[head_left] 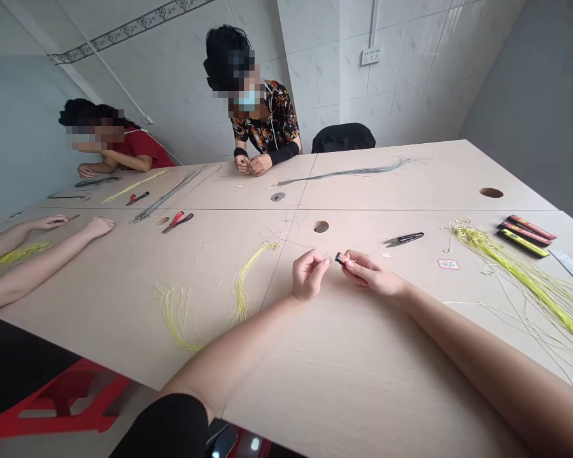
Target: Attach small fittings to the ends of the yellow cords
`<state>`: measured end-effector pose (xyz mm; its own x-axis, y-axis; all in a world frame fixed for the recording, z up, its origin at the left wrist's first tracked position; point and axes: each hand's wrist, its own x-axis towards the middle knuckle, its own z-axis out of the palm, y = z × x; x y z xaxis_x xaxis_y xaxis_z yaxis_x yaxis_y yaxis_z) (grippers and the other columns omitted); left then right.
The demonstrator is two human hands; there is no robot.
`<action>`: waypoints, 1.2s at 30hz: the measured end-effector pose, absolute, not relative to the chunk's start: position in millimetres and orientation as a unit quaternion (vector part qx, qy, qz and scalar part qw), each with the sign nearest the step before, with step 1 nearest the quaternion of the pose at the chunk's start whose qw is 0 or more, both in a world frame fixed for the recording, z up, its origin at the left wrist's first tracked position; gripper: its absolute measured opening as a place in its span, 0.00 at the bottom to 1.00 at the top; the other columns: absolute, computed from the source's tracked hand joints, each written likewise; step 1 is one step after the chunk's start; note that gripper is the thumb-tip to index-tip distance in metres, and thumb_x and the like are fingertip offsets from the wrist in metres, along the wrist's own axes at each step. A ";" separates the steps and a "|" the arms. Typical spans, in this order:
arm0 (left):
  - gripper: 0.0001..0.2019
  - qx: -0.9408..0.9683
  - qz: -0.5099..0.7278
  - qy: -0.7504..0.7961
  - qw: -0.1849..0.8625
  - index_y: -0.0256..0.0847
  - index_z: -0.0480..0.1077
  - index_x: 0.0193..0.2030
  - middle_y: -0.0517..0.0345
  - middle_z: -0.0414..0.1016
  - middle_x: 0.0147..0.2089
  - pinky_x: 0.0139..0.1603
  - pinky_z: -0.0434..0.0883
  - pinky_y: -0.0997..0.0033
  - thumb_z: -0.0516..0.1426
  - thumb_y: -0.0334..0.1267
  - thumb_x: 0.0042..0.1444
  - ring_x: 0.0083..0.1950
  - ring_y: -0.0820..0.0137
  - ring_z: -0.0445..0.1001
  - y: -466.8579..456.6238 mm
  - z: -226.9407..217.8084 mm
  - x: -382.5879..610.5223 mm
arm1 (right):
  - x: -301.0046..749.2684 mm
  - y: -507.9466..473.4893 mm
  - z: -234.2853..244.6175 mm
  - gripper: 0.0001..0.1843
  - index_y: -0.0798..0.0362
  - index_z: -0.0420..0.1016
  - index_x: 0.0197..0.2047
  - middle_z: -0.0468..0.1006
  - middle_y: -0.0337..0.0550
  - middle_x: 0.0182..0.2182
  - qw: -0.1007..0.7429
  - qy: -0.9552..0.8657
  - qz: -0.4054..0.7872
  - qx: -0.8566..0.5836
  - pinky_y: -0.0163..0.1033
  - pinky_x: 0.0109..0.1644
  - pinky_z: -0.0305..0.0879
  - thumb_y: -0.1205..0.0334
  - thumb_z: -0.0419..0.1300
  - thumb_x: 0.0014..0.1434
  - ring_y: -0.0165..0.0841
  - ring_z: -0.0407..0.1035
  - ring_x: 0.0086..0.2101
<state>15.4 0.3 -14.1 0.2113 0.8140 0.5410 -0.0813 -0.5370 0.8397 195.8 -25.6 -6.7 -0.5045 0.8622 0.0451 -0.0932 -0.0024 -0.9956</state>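
Small black-and-red plug (341, 258) pinched over the table (363, 362)

The light, stiff plug sits between the right hand's (370, 272) thumb and fingertips, small enough that only its body offers a hold. The left hand (310, 275) is closed in a narrow pinch just beside it, perhaps on a fine wire (328, 257), though that is too thin to be sure. Both forearms (477, 350) angle inward across the table, with yellow wires (510, 273) and snips (403, 238) off to the right.
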 end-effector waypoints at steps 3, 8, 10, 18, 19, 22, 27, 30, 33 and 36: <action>0.19 0.659 0.574 0.278 0.399 0.39 0.59 0.21 0.64 0.58 0.20 0.29 0.62 0.73 0.56 0.47 0.57 0.24 0.76 0.58 1.4 -13.9 15.4 | 198.6 -22.2 -6.6 0.21 0.55 0.66 0.34 0.61 0.35 0.24 0.385 -0.630 0.593 -0.322 0.33 0.27 0.52 0.43 0.56 0.61 0.25 0.54 0.24; 0.17 0.665 0.575 0.258 0.400 0.39 0.59 0.21 0.64 0.59 0.20 0.30 0.63 0.73 0.56 0.43 0.57 0.25 0.76 0.60 -0.6 -13.3 15.6 | 198.0 -19.8 -5.2 0.19 0.56 0.69 0.36 0.71 0.43 0.31 0.393 -0.639 0.594 -0.291 0.38 0.40 0.61 0.46 0.58 0.61 0.30 0.64 0.34; 0.17 0.667 0.574 0.256 0.400 0.39 0.59 0.21 0.64 0.59 0.20 0.29 0.62 0.73 0.56 0.43 0.57 0.25 0.76 0.60 -1.1 -13.3 15.8 | 196.7 -21.6 -4.2 0.19 0.54 0.66 0.35 0.69 0.41 0.29 0.400 -0.612 0.620 -0.285 0.37 0.37 0.62 0.45 0.57 0.61 0.30 0.63 0.31; 0.18 0.669 0.566 0.267 0.400 0.38 0.61 0.21 0.64 0.58 0.20 0.29 0.63 0.73 0.56 0.46 0.57 0.24 0.77 0.58 -0.3 -14.7 15.6 | 194.2 -23.4 -5.9 0.22 0.55 0.66 0.33 0.51 0.30 0.19 0.386 -0.507 0.716 -0.284 0.29 0.19 0.44 0.42 0.58 0.57 0.23 0.44 0.19; 0.18 0.669 0.565 0.266 0.402 0.39 0.61 0.21 0.64 0.58 0.20 0.29 0.63 0.73 0.56 0.46 0.57 0.24 0.77 0.58 -0.4 -14.6 15.6 | 194.3 -22.2 -7.6 0.25 0.54 0.64 0.29 0.49 0.30 0.18 0.386 -0.484 0.744 -0.251 0.29 0.18 0.41 0.39 0.57 0.56 0.23 0.41 0.18; 0.18 0.671 0.564 0.261 0.404 0.39 0.61 0.21 0.64 0.59 0.20 0.29 0.65 0.73 0.56 0.46 0.57 0.23 0.77 0.58 -0.8 -13.9 16.0 | 195.5 -19.0 -13.8 0.32 0.52 0.55 0.22 0.46 0.29 0.15 0.379 -0.436 0.809 -0.109 0.30 0.17 0.37 0.29 0.52 0.53 0.22 0.39 0.16; 0.18 0.675 0.562 0.258 0.403 0.39 0.60 0.21 0.65 0.57 0.20 0.29 0.65 0.73 0.56 0.45 0.57 0.23 0.78 0.56 -1.0 -13.9 16.1 | 197.1 -18.2 -22.7 0.36 0.53 0.50 0.20 0.47 0.27 0.14 0.344 -0.445 0.826 0.035 0.29 0.18 0.39 0.28 0.59 0.46 0.20 0.41 0.16; 0.18 0.679 0.557 0.264 0.400 0.39 0.59 0.21 0.65 0.56 0.20 0.28 0.64 0.73 0.56 0.44 0.57 0.23 0.78 0.55 -0.4 -15.1 15.4 | 196.8 -19.2 -23.5 0.37 0.54 0.47 0.20 0.49 0.27 0.15 0.311 -0.451 0.836 0.047 0.28 0.19 0.39 0.37 0.68 0.41 0.18 0.42 0.17; 0.18 0.681 0.553 0.267 0.398 0.39 0.59 0.21 0.65 0.56 0.20 0.28 0.62 0.74 0.56 0.45 0.58 0.23 0.78 0.55 0.1 -15.8 15.0 | 195.9 -20.2 -22.2 0.37 0.54 0.46 0.19 0.51 0.26 0.16 0.280 -0.454 0.845 0.044 0.29 0.20 0.40 0.44 0.73 0.39 0.18 0.42 0.17; 0.19 0.682 0.549 0.273 0.398 0.39 0.59 0.21 0.65 0.55 0.20 0.27 0.61 0.74 0.56 0.46 0.57 0.23 0.78 0.55 0.1 -15.4 15.1 | 195.2 -20.4 -21.7 0.38 0.54 0.46 0.19 0.51 0.26 0.15 0.265 -0.460 0.846 0.043 0.30 0.21 0.41 0.45 0.74 0.38 0.18 0.45 0.17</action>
<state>15.1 0.1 -15.4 0.2481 0.8098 0.5317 -0.0639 -0.5340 0.8431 195.2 -20.4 -21.7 -0.8555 0.4094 0.3169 -0.4885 -0.4352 -0.7563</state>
